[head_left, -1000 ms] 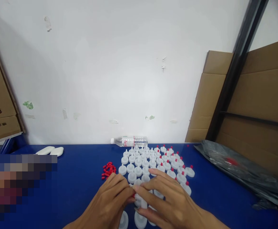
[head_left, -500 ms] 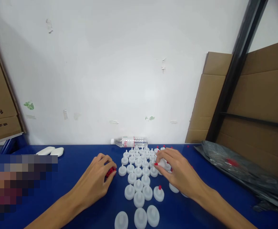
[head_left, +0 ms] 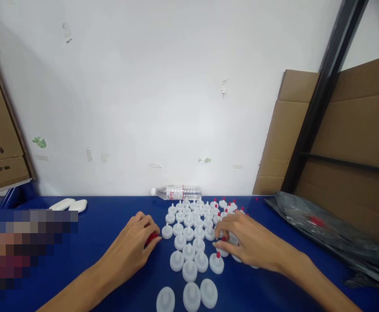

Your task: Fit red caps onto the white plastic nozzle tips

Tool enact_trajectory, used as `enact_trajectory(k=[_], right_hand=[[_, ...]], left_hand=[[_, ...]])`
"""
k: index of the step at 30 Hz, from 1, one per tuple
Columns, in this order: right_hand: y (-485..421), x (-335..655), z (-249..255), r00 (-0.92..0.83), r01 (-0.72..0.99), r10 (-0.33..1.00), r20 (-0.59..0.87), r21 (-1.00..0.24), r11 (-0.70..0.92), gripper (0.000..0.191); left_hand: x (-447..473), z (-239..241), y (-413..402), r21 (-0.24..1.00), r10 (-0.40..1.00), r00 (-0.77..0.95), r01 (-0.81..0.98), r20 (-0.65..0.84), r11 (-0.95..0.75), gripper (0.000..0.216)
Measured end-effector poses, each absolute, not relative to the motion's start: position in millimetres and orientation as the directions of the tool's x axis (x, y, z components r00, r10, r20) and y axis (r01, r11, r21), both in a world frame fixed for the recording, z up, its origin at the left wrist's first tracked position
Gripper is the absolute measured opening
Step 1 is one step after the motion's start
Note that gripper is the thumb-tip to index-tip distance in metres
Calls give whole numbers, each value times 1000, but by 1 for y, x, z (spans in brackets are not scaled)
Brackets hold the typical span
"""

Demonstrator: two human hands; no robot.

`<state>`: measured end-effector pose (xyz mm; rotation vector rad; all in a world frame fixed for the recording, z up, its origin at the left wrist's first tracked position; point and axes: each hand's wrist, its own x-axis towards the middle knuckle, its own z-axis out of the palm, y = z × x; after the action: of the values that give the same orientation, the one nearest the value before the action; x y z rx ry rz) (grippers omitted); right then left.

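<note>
- Head view: the left hand [head_left: 129,249] rests on the red caps [head_left: 150,238], just left of the white nozzle lids [head_left: 189,242] on the blue table [head_left: 105,234]; its fingers are curled over them, and a held cap cannot be confirmed.
- The right hand [head_left: 252,242] lies on the lids' right side, fingers [head_left: 223,249] loosely bent, touching a capped lid [head_left: 216,262].
- One cap is best pinched singly and pressed straight onto a spout.

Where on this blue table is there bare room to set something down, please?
Bare blue table lies between the white bars and the left hand, and between the right hand and the black bag. The white caps crowd the middle.
</note>
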<state>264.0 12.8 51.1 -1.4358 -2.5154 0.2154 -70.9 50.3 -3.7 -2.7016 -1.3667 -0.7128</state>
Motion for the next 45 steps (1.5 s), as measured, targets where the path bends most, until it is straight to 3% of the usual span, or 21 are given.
enact_trajectory(k=[7,15,23,27,33,38,45], right_hand=[[21,263,37,-584,749,754,301,-159,643,27],[26,259,20,-643,703,677,357,-75,707,23],[21,256,29,-537,742,690,486,-118,660,21],[18,253,31,-505,727,696,511,-184,662,16],[10,244,30,-623,599,584,520,-162,784,18],[0,234,25,-667,512,485,566,-125,850,17],[-10,220,21,-668,439,459,586,-187,879,12]], left_hand=[[-71,-7,51,189,772,462,792,436,-581,21],[-72,-13,53,197,772,448,794,451,-575,18],[-68,-8,51,266,787,427,776,445,-572,20],[-64,2,42,329,805,387,766,451,-552,21],[-47,13,24,587,820,325,578,472,-567,25],[-34,16,12,699,819,346,428,458,-572,24],[-30,13,3,797,865,346,366,363,-481,22]])
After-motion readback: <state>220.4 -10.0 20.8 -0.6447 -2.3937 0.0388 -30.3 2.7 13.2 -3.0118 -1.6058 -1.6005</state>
